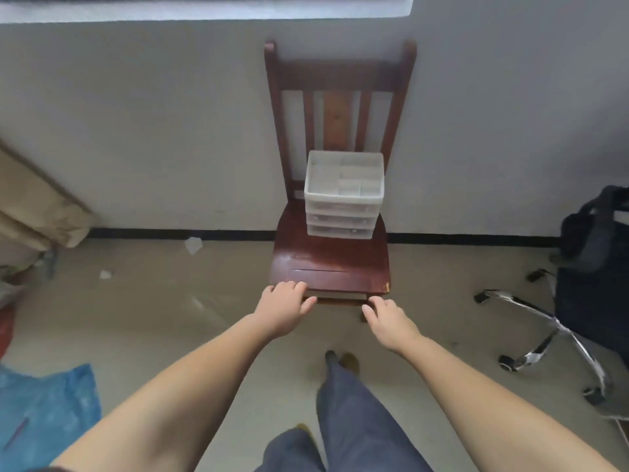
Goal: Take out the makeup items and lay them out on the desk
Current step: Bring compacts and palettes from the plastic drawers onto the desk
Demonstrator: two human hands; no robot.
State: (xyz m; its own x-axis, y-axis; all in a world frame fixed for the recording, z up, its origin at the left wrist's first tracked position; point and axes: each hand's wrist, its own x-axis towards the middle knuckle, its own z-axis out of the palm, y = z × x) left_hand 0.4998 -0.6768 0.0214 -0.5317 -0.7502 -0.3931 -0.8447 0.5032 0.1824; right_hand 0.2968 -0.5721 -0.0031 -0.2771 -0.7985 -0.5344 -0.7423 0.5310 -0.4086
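Both hands are at the front edge of the chair (pixel 332 264): the left hand (pixel 284 306) curls its fingers over the seat's front left corner and grips it, while the right hand (pixel 388 316) reaches the underside of the front rail with bent fingers, though whether it has a firm hold I cannot tell. The organizer (pixel 344 194), a clear plastic drawer unit with an open divided top, stands at the back of the seat against the slats; no makeup shows in its top tray, and its drawers are too blurred to read. If the chair is to be pulled, it likely wants a level, slow draw so the organizer does not slide or tip. The floor (pixel 153 301) is pale and scuffed, with paper scraps; an office chair (pixel 558 321) stands at right, a blue bag (pixel 44 413) lower left.
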